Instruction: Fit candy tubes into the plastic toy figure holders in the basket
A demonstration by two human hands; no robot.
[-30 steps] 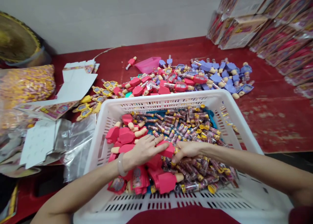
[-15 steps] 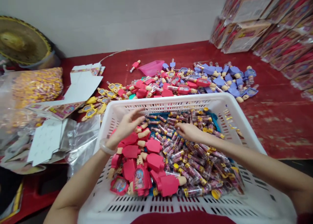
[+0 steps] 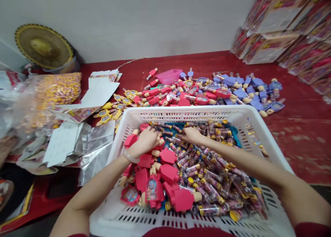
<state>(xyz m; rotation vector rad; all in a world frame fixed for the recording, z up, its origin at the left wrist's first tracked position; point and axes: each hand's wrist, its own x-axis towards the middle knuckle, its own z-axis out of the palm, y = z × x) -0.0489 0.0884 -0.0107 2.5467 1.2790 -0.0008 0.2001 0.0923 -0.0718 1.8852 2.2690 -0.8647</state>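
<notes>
My left hand (image 3: 148, 140) reaches down into the left part of the white plastic basket (image 3: 188, 110), its fingers curled over a red plastic toy with a beige end, mostly covered by the hand. More red toys (image 3: 168, 173) of that kind lie in a heap below it, some showing a printed picture. Over the back middle of the basket, my right hand (image 3: 192, 135) has its fingertips closed at a small clear tube among the heap of tubes (image 3: 212, 176) with yellow caps. Its fingers partly cover what they grip.
Behind the basket, purple toys (image 3: 254, 89), red ones and yellow ones (image 3: 106, 116) lie on the red table (image 3: 297, 133) near a pink tray (image 3: 169, 76). Packed boxes (image 3: 274, 45) are stacked right. Left are white cards (image 3: 62, 144), clear bags (image 3: 97, 147) and a filled bag (image 3: 58, 90). Another person's hand (image 3: 7, 145) shows far left.
My left hand has dropped from above the basket onto the red toys, and its fingers have curled. My right hand stays among the tubes. The whole view has shifted slightly.
</notes>
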